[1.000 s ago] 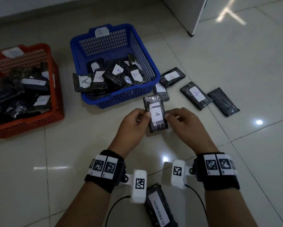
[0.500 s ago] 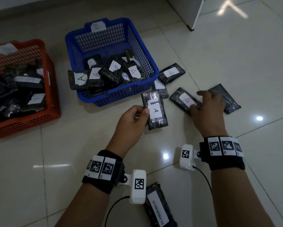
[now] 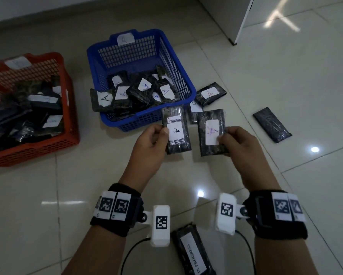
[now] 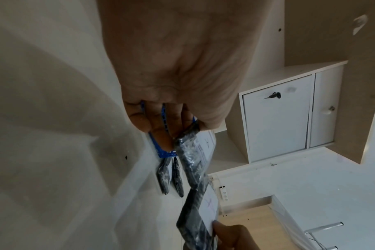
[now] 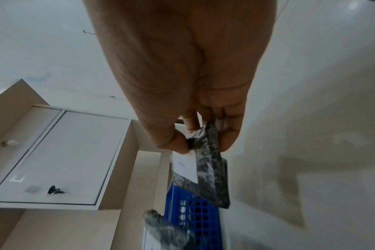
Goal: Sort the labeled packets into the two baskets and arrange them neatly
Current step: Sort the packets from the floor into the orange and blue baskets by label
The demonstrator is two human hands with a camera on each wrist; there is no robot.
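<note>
My left hand point(image 3: 156, 135) pinches a black packet point(image 3: 176, 131) with a white label marked A, held just in front of the blue basket point(image 3: 178, 66). Beside it, my right hand point(image 3: 229, 138) pinches a second black packet point(image 3: 211, 133) with a faint purple A. In the left wrist view the left packet point(image 4: 193, 162) shows edge-on with the right one point(image 4: 195, 219) below it. In the right wrist view thumb and fingers grip the packet point(image 5: 206, 170) above the basket point(image 5: 193, 219). The blue basket holds several A packets point(image 3: 142, 94). The red basket point(image 3: 47, 143) holds several more.
On the tiled floor right of the blue basket lie an A-labelled packet point(image 3: 210, 94), one partly hidden point(image 3: 193, 114), and an unlabelled-side packet point(image 3: 272, 125). A packet reading IN PROGRESS point(image 3: 192, 253) lies between my forearms. A white cabinet corner point(image 3: 240, 20) stands at the back right.
My right hand let go of the first packet, reached right, picked up the purple-A packet from the floor and brought it beside the left hand's packet.
</note>
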